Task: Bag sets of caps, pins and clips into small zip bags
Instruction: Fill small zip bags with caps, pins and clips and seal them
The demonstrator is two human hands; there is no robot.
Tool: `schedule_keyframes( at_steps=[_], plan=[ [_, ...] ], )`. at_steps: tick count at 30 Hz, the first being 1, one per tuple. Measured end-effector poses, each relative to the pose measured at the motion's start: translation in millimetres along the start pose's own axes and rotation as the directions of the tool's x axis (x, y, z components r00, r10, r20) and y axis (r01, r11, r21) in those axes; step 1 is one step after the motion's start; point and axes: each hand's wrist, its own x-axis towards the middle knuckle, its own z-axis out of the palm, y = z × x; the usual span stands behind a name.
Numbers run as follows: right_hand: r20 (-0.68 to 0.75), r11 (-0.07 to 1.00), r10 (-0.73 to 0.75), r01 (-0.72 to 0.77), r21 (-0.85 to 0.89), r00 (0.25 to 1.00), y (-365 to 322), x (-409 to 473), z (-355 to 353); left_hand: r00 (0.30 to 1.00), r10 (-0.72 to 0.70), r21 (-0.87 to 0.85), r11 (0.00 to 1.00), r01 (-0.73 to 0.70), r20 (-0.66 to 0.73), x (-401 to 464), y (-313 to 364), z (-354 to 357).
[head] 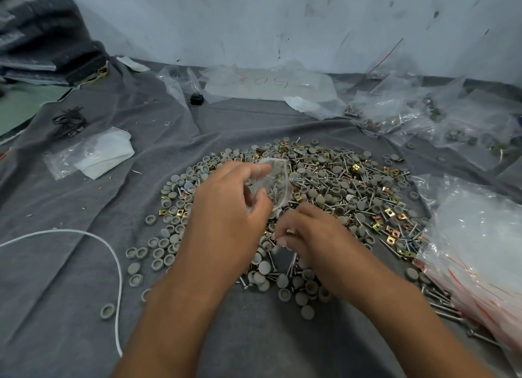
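Observation:
A wide pile of grey caps [336, 180], metal pins [347, 163] and gold clips [391, 231] lies on the grey cloth [84, 264]. My left hand [226, 205] holds a small clear zip bag [272, 184] above the pile, its mouth towards the right; a few pins show inside. My right hand [299, 231] is down in the pile just below the bag, its fingertips pinching small parts, one of them a gold clip.
A stack of unused zip bags with red strips [477, 253] lies at the right. Filled bags [418, 115] are heaped at the back right. A white cord [113, 253] curves at the left, near a bag with white paper [96, 151]. The wall stands close behind.

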Motion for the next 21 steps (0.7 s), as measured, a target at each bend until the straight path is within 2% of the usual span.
schedule_keyframes(
  at_steps=[3,5,6,8,9,11,13,15,18,20,21],
  plan=[
    [-0.269,0.972,0.097,-0.033,0.233,0.958,0,2,-12,1.0,0.011,0.005,1.0,-0.011,0.021,0,1,1],
    [-0.507,0.935,0.119,0.075,0.346,0.854,-3,1,-19,0.999,0.019,0.017,1.0,-0.019,0.035,1,2,1],
    [-0.591,0.922,0.109,0.141,0.36,0.8,-6,1,-22,0.999,0.022,0.025,0.999,-0.023,0.041,1,2,1],
    [-0.697,0.93,0.02,0.243,0.277,0.717,-12,1,-25,0.998,0.021,0.03,0.999,-0.023,0.051,0,2,2],
    [-0.715,0.942,-0.038,0.264,0.207,0.698,-14,2,-24,0.998,0.022,0.027,0.999,-0.024,0.054,0,3,2],
    [-0.704,0.957,-0.094,0.258,0.131,0.704,-18,3,-22,0.998,0.028,0.021,0.999,-0.029,0.056,-1,3,3],
    [-0.721,0.953,-0.068,0.259,0.158,0.69,-19,3,-20,0.998,0.032,0.019,0.999,-0.033,0.054,-1,3,3],
    [-0.77,0.932,-0.045,0.305,0.197,0.637,-19,1,-22,0.998,0.034,0.026,0.999,-0.035,0.05,0,2,2],
    [-0.815,0.92,-0.078,0.357,0.164,0.574,-17,1,-25,0.998,0.037,0.038,0.999,-0.039,0.048,-1,1,2],
    [-0.806,0.934,-0.114,0.339,0.112,0.581,-18,2,-24,0.998,0.039,0.034,0.999,-0.041,0.052,-1,1,2],
    [-0.783,0.941,-0.128,0.323,0.097,0.609,-18,2,-23,0.998,0.042,0.031,0.999,-0.044,0.052,-1,1,2]
  ],
)
